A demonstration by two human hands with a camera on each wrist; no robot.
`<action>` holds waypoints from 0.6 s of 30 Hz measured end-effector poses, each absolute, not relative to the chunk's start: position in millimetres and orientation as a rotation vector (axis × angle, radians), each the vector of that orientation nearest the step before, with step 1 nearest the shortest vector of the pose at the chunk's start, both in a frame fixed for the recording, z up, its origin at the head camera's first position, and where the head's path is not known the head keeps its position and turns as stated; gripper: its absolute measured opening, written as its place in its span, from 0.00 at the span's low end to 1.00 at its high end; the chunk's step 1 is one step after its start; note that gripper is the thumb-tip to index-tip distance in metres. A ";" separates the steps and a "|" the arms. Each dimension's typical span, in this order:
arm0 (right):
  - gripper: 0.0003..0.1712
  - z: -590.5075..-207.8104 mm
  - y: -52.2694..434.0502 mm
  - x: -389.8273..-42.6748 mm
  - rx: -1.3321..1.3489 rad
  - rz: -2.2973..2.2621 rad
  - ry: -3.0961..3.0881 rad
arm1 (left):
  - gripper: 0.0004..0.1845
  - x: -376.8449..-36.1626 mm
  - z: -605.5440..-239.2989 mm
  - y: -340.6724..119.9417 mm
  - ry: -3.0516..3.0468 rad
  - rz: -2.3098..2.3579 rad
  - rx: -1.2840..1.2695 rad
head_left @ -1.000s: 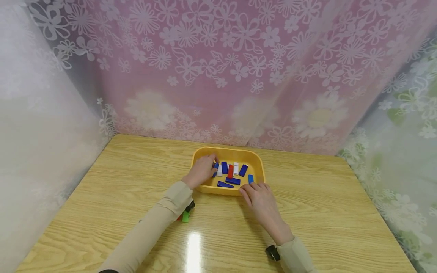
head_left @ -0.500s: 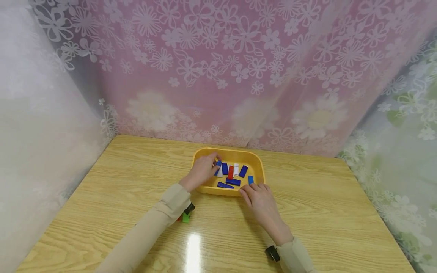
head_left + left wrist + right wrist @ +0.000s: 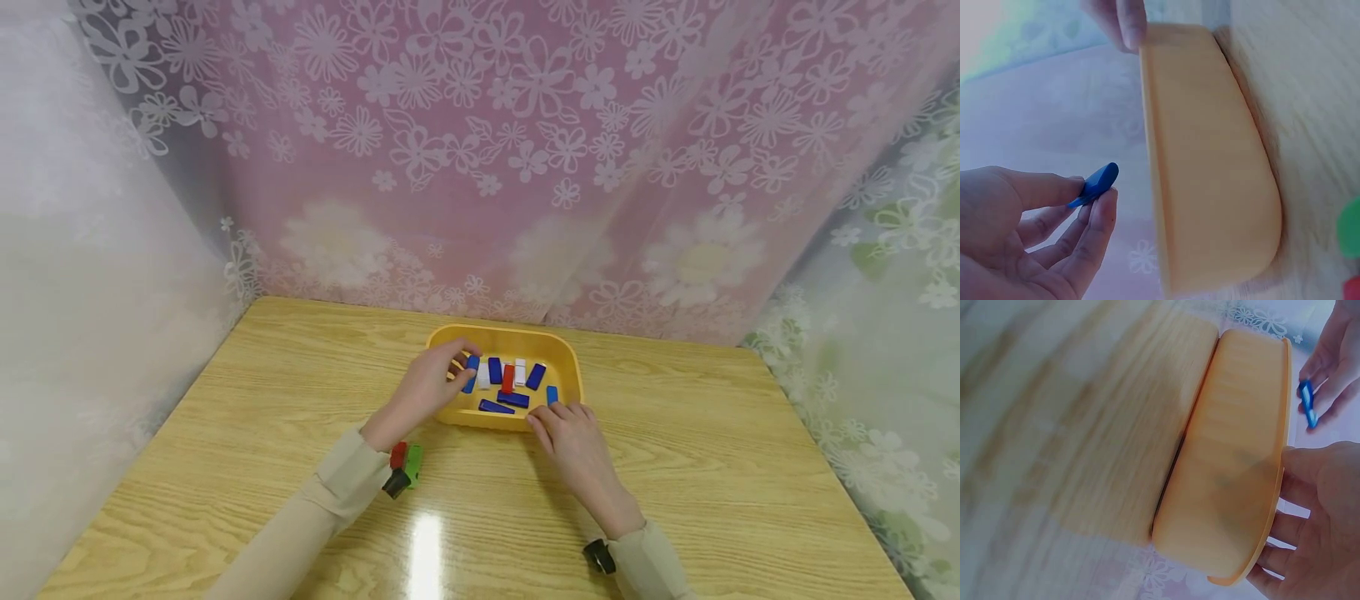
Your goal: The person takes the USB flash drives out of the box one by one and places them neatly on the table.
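Note:
My left hand pinches a slim blue plastic piece, shaped like a small clip, between thumb and fingertips. It is held over the left end of a yellow plastic tub, above the rim in the left wrist view. My right hand grips the tub's near rim toward the right corner, thumb on the outer side. Inside the tub lie several similar pieces: dark blue ones, a red one, white ones and a lighter blue one close to my right fingers.
On the wooden table, a red piece and a green piece lie side by side near my left wrist, partly covered by a black wrist strap. A pink flowered curtain hangs behind the table.
My left hand has lifted the blue piece and drawn back slightly left and toward me. More of the red and green pieces shows now. My right hand stays on the rim.

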State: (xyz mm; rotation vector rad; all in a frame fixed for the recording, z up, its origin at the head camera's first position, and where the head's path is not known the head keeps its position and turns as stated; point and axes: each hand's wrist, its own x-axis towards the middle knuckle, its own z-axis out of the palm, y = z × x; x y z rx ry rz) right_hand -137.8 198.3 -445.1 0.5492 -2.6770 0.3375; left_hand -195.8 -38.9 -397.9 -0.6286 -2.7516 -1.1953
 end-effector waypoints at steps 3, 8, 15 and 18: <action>0.08 -445.3 198.5 -137.7 0.549 0.338 -2.679 | 0.12 -185.2 -397.3 -46.4 -2.742 -1.245 -0.608; 0.08 -444.6 197.7 -138.0 0.555 0.330 -2.676 | 0.12 -165.5 -399.9 -60.3 -2.755 -1.291 -0.590; 0.07 -444.6 196.9 -138.0 0.552 0.328 -2.677 | 0.11 -142.0 -415.1 -77.7 -2.804 -1.287 -0.626; 0.07 -444.6 197.2 -137.8 0.549 0.328 -2.686 | 0.11 -135.6 -423.2 -82.1 -2.828 -1.279 -0.664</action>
